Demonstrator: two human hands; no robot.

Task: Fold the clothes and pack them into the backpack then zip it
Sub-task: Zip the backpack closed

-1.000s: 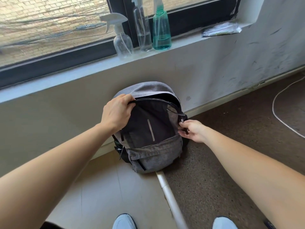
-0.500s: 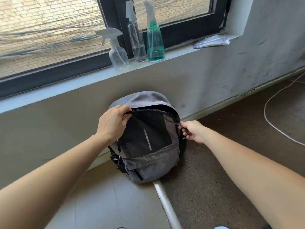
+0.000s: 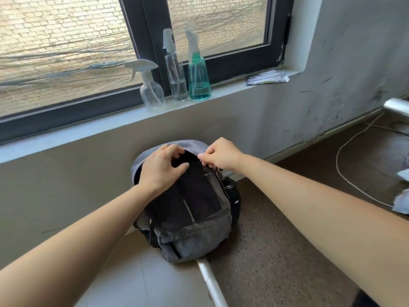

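Observation:
A grey and black backpack (image 3: 192, 220) stands upright on the floor against the wall below the window sill. My left hand (image 3: 161, 167) lies on the bag's top left, fingers spread over the upper edge of the front panel. My right hand (image 3: 219, 156) is at the top of the bag, thumb and fingers pinched on the zipper pull (image 3: 201, 160). A dark bottle (image 3: 232, 191) sits in the bag's right side pocket. The inside of the bag is hidden.
Three spray bottles (image 3: 177, 69) stand on the window sill (image 3: 93, 127), with a plastic packet (image 3: 267, 77) further right. A white pipe (image 3: 210, 282) runs along the floor under the bag. A white cable (image 3: 345, 165) and some light cloth (image 3: 402, 202) lie at right.
My right hand has travelled with the zipper pull from the bag's right side up to its top. My left hand has shifted from gripping the rim to lying over the top.

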